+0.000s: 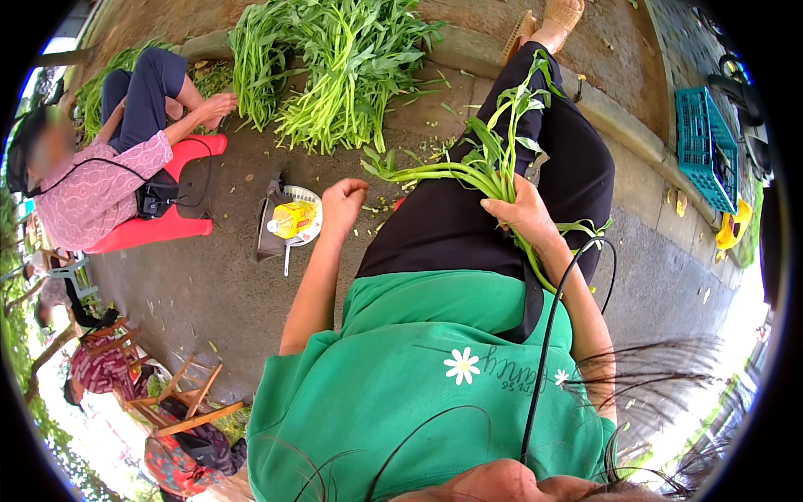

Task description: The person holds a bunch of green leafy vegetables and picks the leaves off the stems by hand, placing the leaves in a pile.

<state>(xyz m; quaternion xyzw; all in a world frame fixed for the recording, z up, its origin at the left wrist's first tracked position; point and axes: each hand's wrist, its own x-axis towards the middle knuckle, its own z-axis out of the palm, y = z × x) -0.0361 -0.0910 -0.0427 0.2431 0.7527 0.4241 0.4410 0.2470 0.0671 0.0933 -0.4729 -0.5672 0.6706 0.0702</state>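
My right hand [527, 213] is closed round a small bunch of water spinach [468, 171], long green stems with narrow leaves, above my dark trousers. Some leaves point up toward my knee, and a few stems hang down past my wrist. To the left of my lap, my left hand [345, 205] hovers over the ground with its fingers curled; whatever may be inside them is hidden. On the ground farther off lies a large heap of water spinach [335, 92], stem ends toward me.
Left of my left hand, a yellow-labelled bottle [293, 219] lies on a white basket [314, 219]. A person [100, 184] sits on a red stool [194, 155] near the heap. Right stand a blue-green crate [703, 142] and a curb [619, 125]. Wooden chairs [188, 397] stand lower left.
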